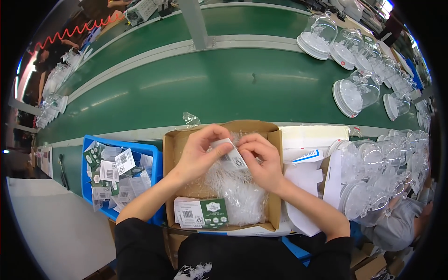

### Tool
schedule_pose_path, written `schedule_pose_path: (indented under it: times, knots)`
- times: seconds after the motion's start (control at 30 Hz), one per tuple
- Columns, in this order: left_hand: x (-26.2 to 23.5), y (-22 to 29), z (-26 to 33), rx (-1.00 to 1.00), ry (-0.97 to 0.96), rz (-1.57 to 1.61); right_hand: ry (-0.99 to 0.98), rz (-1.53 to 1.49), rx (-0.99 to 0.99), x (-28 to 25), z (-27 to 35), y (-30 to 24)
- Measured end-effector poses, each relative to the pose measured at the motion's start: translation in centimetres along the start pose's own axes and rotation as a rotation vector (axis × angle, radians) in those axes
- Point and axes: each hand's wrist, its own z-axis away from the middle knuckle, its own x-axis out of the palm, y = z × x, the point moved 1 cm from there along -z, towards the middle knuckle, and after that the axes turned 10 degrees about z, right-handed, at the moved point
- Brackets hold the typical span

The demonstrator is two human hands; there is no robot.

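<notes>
A small white-and-grey printed card (232,159) is pinched by my left hand (203,153), thumb on its face. At the card's right edge, my right hand (261,159) has its thumb and fingertips pressed together; what lies between them is too small to make out. Both hands are above an open cardboard box (171,156). Inside it lies a bundle of fine clear-white strands (240,198), partly in clear plastic. A stack of green and white printed cards (213,213) rests at the box's near left corner.
Left of the box stands a blue plastic bin (157,161) full of similar cards. Glass dome ornaments (357,93) on white bases fill the right side, some close by my right arm. White paper sheets (298,196) lie beside the box. Behind runs a green conveyor belt (210,88).
</notes>
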Motion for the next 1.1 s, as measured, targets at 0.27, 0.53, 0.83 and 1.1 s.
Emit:
schedule_pose_path:
  times: [0.27, 0.53, 0.83, 1.1]
  knots:
    - [0.4, 0.8, 0.5, 0.009, 0.093, -0.183, -0.096, -0.038, 0.209, 0.2, 0.4, 0.8]
    - [0.6, 1.2, 0.3, 0.166, -0.041, -0.469, -0.126, -0.086, 0.34, 0.1, 0.5, 1.1]
    - [0.9, 1.1, 0.1, 0.228, -0.046, -0.529, -0.223, -0.259, 0.321, 0.3, 0.4, 0.6]
    - [0.5, 0.9, 0.3, 0.088, 0.008, -0.309, -0.195, -0.298, 0.356, 0.2, 0.3, 0.7]
